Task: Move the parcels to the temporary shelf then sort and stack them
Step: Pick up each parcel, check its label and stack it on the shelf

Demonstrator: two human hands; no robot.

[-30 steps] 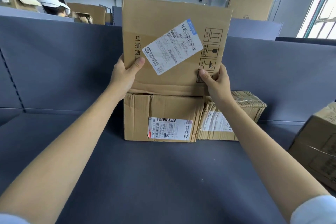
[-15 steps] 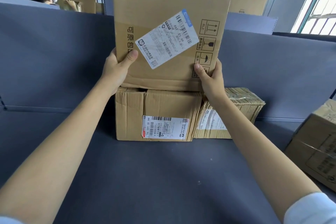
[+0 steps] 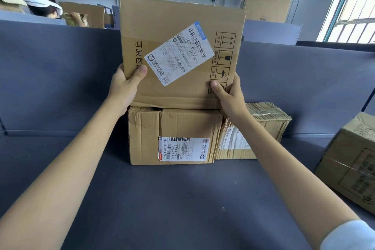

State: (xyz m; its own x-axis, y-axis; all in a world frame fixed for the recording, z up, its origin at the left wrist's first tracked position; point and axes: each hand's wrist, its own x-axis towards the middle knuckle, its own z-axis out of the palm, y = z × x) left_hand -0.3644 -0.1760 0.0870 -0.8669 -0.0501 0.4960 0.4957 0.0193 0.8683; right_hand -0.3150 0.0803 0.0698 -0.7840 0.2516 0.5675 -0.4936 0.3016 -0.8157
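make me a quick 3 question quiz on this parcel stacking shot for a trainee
1. True or false: the large box is gripped by both the left hand and the right hand.
2. What lies directly under the large box? A) a plastic crate B) the labelled box C) bare shelf
3. Fill in: the taped parcel sits to the ____ of the labelled box, as the person sees it.

Key:
1. True; each hand holds a lower corner, thumb on the front face.
2. B
3. right
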